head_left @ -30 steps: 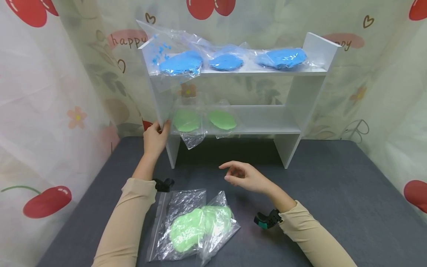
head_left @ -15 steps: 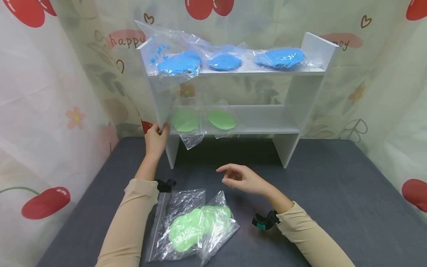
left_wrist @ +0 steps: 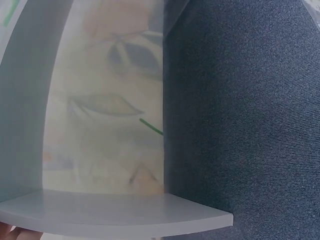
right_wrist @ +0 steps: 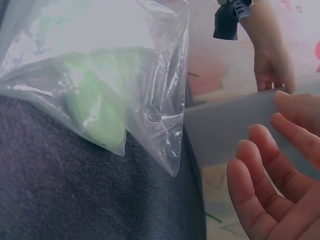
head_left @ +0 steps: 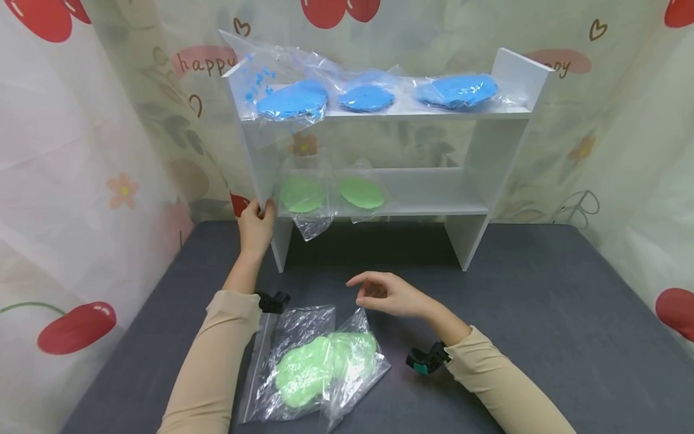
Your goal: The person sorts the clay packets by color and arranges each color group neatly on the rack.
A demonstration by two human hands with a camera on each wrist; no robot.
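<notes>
At the left of the head view, my left hand (head_left: 256, 230) grips the front edge of the side panel of a white shelf (head_left: 428, 212), near the middle board. In the left wrist view only bits of its fingers (left_wrist: 20, 234) show beside the panel. My right hand (head_left: 391, 293) hangs above the dark table with loosely bent fingers and holds nothing. Just left of it and nearer me, clear zip bags with light green discs (head_left: 303, 371) lie overlapping on the table. Two bagged green pieces, a left one (head_left: 303, 194) and a right one (head_left: 361, 193), sit on the middle board.
Along the top board lie bagged blue pieces: a left bag (head_left: 295, 99), a middle bag (head_left: 367, 98) and a right bag (head_left: 458, 91). One bag's corner sticks up at the left end. A printed curtain (head_left: 97, 120) surrounds the dark table (head_left: 542, 313). A cord (head_left: 582, 208) hangs at the right.
My right hand has drifted slightly left and toward me, nearer the green bags. My left hand stays on the shelf panel, its forearm shifted a little right. The bags look unmoved.
</notes>
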